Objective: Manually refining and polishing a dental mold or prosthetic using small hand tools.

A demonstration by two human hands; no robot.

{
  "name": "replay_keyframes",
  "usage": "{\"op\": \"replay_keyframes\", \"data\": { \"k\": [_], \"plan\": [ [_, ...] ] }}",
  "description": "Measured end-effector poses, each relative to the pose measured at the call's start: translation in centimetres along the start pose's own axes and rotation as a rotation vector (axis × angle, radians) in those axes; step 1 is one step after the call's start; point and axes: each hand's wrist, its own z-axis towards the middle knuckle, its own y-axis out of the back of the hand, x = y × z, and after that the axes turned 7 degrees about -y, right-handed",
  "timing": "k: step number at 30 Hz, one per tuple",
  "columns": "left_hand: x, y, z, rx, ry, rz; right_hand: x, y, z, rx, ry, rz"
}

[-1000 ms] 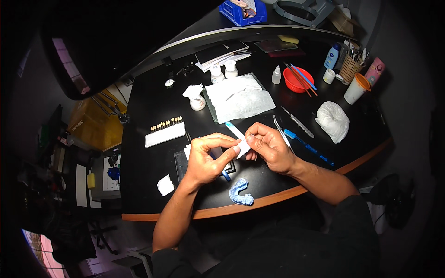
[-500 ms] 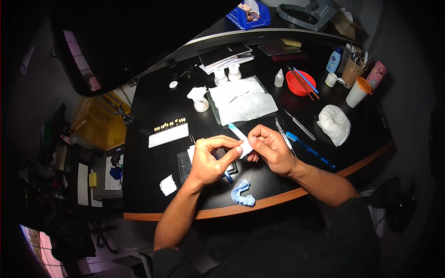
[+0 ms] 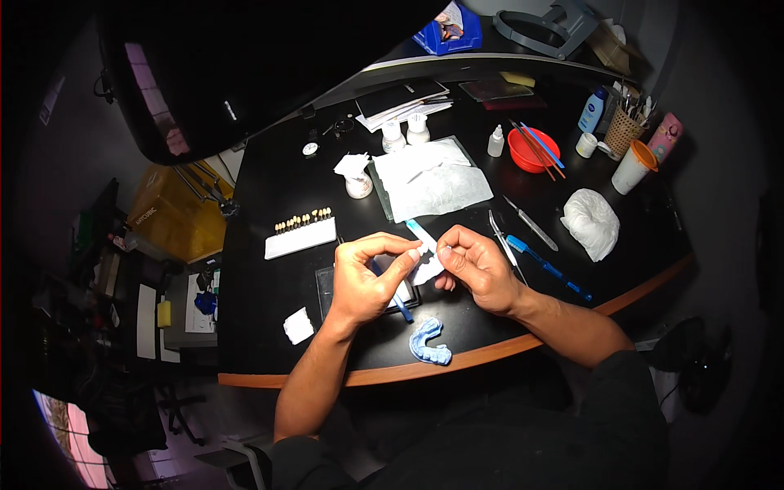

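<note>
Above the front of the black table, my left hand [image 3: 366, 273] and my right hand [image 3: 478, 269] pinch a small crumpled piece of white tissue [image 3: 427, 268] between thumbs and forefingers. Just past my fingertips lies a stick-like item with a light blue end [image 3: 415, 228]. Below the left hand, a dark flat case [image 3: 325, 287] and a blue handle [image 3: 403, 309] are partly covered. A blue dental arch model [image 3: 429, 343] rests near the table's front edge. Right of my right hand lie tweezers [image 3: 504, 238] and a blue toothbrush [image 3: 549, 265].
A tooth shade guide [image 3: 300, 238] and folded tissue [image 3: 298, 327] lie left. White sheets [image 3: 433, 184], small jars [image 3: 358, 184], a red bowl [image 3: 527, 155] and a wad of tissue [image 3: 591, 224] stand farther back. A dark screen [image 3: 245, 73] overhangs the upper left.
My left fingertips have drawn slightly away from my right ones, and the tissue between them has changed shape, with more of it showing. The surrounding view has shifted slightly.
</note>
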Motion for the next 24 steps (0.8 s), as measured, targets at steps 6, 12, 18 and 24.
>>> {"op": "replay_keyframes", "data": {
  "k": [6, 12, 18, 24],
  "plan": [
    [0.6, -0.1, -0.1, 0.074, -0.037, -0.012, -0.2, 0.2, 0.1, -0.01, 0.002, 0.006],
    [0.0, -0.5, -0.1, -0.104, 0.013, -0.079, 0.0, 0.3, 0.1, -0.013, 0.015, 0.018],
    [0.9, -0.4, -0.2, 0.057, 0.001, -0.078, -0.1, 0.5, 0.0, -0.007, -0.006, -0.006],
    [0.3, -0.6, -0.3, -0.003, -0.029, -0.057, 0.4, 0.1, -0.1, -0.006, -0.002, 0.013]
  ]
}}
